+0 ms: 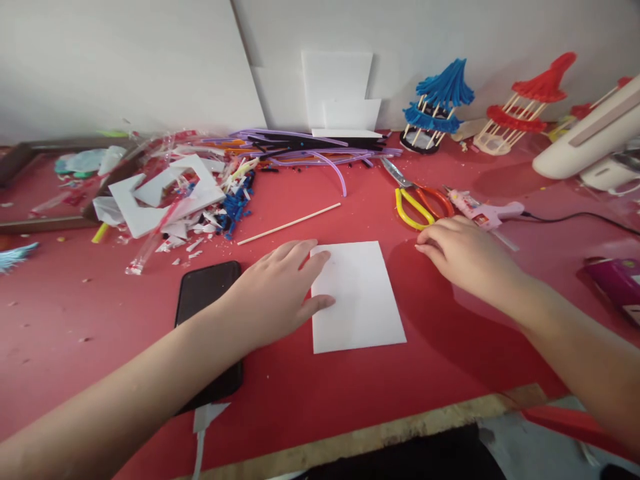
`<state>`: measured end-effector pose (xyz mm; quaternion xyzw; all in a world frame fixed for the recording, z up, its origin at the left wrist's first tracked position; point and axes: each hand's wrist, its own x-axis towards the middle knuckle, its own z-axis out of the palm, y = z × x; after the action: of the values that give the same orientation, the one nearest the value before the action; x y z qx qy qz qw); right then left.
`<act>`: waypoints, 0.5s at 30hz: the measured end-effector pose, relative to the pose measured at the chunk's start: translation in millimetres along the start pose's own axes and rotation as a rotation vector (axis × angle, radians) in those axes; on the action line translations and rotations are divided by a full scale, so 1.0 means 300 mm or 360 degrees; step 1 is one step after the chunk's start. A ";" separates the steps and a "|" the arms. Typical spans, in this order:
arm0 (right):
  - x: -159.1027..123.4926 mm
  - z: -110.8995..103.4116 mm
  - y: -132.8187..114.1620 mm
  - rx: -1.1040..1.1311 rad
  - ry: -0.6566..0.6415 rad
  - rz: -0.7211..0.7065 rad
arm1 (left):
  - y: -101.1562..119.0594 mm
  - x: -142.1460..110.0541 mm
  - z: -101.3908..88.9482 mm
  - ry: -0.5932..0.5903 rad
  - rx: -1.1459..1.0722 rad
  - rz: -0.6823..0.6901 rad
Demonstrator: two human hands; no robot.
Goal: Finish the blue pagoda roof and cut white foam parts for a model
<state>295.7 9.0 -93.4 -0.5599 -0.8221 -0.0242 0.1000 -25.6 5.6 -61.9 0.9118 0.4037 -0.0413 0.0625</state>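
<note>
A white square sheet, perhaps foam board [357, 300], lies flat on the red tabletop in front of me. My left hand [285, 287] is at its left edge, fingers spread and thumb apart, with the fingertips over the sheet. To the right of the sheet, my right hand [465, 257] hovers beside the handles of the scissors [417, 200], which have one yellow and one orange loop. Its fingers are loosely bent, and nothing shows between them. Beyond the sheet lies a thin wooden stick [290, 223].
A phone [207, 293] with a cable lies under my left forearm. Foam scraps and clippings [200, 200] pile up back left, beside purple and black pipe cleaners [300, 147]. Back right stand a blue-roofed model [435, 107] and a red-roofed model [525, 110], behind a pink glue gun [485, 210].
</note>
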 end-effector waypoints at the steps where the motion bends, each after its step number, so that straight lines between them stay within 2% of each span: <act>1: 0.005 0.005 -0.005 0.0037 -0.0037 -0.0013 | 0.019 -0.016 0.003 0.0016 0.0024 -0.0042; 4: 0.014 0.005 -0.035 0.0099 -0.0082 -0.0042 | 0.074 -0.056 0.015 0.0096 0.0131 -0.0140; 7: 0.017 -0.010 -0.101 0.0180 -0.0043 -0.0068 | 0.125 -0.077 0.021 0.0254 0.0248 -0.0138; 10: 0.004 -0.023 -0.201 0.0621 -0.0024 -0.0204 | 0.175 -0.088 0.022 0.0315 0.0201 0.0067; 12: -0.015 -0.023 -0.266 0.0916 -0.0156 -0.0302 | 0.211 -0.096 0.026 0.0309 0.0185 0.0243; 15: -0.044 -0.011 -0.325 0.1060 -0.0213 -0.0425 | 0.264 -0.112 0.037 0.0397 0.0277 0.0332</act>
<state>210.6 -39.8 -85.5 -0.3847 -0.8556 0.2686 0.2188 10.2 -73.3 -62.2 0.9487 0.3065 0.0440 -0.0631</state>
